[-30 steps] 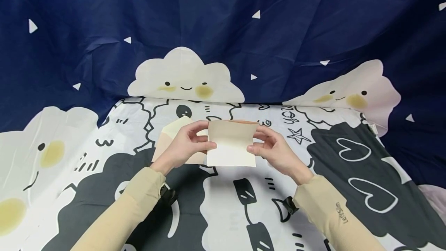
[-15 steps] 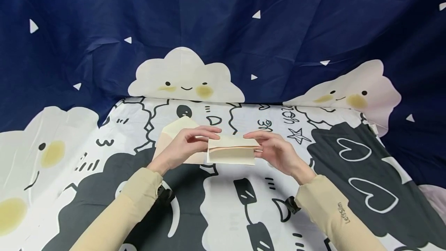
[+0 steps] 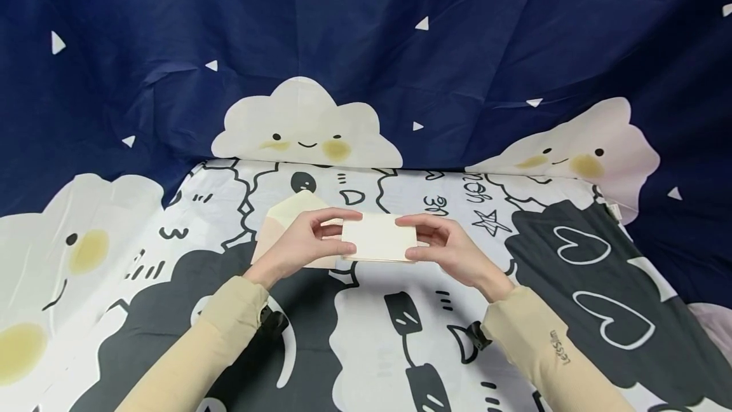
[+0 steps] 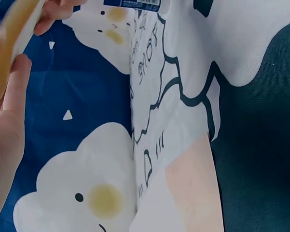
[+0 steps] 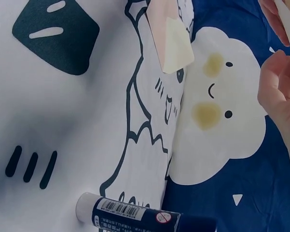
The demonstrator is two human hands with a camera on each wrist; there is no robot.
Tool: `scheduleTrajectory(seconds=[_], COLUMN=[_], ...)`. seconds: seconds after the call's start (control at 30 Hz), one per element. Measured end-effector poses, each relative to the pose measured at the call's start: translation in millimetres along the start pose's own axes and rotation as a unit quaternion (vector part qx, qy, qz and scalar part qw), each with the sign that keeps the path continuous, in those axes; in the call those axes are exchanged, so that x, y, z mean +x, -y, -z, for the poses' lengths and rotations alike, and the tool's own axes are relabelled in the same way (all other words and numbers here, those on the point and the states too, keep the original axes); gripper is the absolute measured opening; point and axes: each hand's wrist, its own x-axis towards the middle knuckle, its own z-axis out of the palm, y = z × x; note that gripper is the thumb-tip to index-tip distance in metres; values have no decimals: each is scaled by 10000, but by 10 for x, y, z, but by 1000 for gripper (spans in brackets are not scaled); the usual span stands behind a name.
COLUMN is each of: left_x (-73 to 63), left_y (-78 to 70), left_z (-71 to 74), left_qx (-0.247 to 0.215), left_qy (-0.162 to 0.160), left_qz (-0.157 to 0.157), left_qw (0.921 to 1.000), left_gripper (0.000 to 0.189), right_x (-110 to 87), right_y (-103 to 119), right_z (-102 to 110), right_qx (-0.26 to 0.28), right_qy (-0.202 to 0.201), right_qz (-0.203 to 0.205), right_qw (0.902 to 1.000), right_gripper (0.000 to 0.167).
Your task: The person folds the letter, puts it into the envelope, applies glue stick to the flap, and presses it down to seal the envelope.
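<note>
Above the patterned cloth (image 3: 372, 336), between the two hands, a small cream paper (image 3: 379, 237) is held up, clear of the surface. It lies just to the right of the left hand (image 3: 303, 241), which pinches its left side, the index finger along the upper corner and the thumb on the lower one. The right hand (image 3: 452, 248) pinches the right side in the same way, its index finger at the upper corner and its thumb near the lower. The paper's near face looks flat, and a thin line along its lower edge shows another layer beneath. In the left wrist view it is seen nearly edge-on, with one face yellowish.

An envelope (image 3: 294, 207) lies on the cloth beyond the left hand, partly hidden by it; its pale pointed flap is open and directed away from the person, while its body is pinkish. Whether it has anything inside cannot be told. A labelled tube (image 5: 130, 212), dark blue with a white end and a barcode, lies on its side on the cloth, well apart from the envelope. Its contents are not visible.
</note>
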Motion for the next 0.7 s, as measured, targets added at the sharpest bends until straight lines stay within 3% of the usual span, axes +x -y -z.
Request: scheduleTrajectory(seconds=[0.37, 0.6, 0.7], left_x=[17, 25, 34], left_y=[-5, -22, -27], left_z=[-55, -60, -76], left_qx=[-56, 192, 388], left_qy=[-183, -209, -37], left_qz=[221, 243, 153], left_qw=[9996, 9993, 9991], left_gripper=[58, 55, 53], right_x=[61, 66, 78], right_y=[-33, -51, -52], right_z=[-64, -64, -73], right_qx=[-447, -607, -780], right_qy=[-597, -477, -372], right_qz=[-320, -276, -273], right_qw=[9967, 9966, 9959], right_gripper=[61, 58, 55])
